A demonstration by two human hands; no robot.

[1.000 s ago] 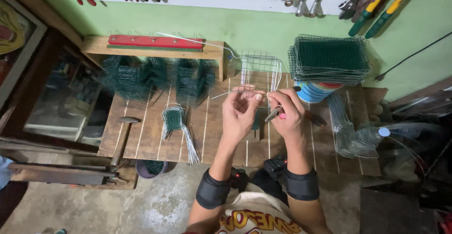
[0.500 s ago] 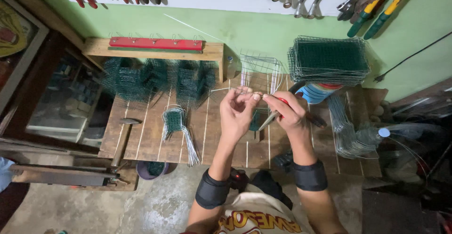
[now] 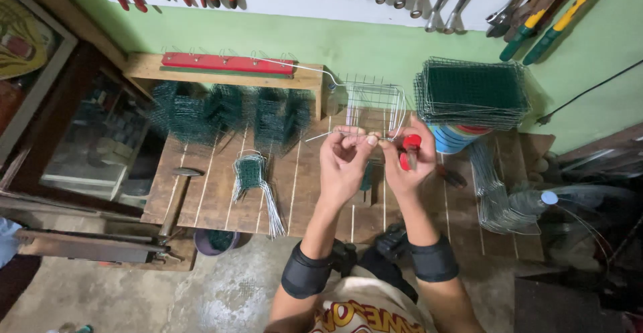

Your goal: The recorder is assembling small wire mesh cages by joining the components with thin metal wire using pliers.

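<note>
Both hands are raised over a wooden workbench (image 3: 214, 199). My left hand (image 3: 345, 162) pinches a thin bare metal wire (image 3: 338, 134) that runs sideways between the two hands. My right hand (image 3: 406, 162) holds red-handled pliers (image 3: 408, 152) and touches the wire's right end with its fingertips. Just behind the hands stands a small silver wire cage (image 3: 375, 102). Both forearms wear black wrist bands.
Green wire mesh pieces (image 3: 228, 112) line the bench's back; a smaller bent mesh piece (image 3: 251, 172) and a hammer (image 3: 175, 195) lie on it. A stack of green mesh panels (image 3: 472, 92) tops a blue tub at right. Pliers and cutters hang on the wall.
Both hands have lifted slightly and moved closer together. The pliers are now gripped upright in my right hand while the wire is held level between the fingertips.
</note>
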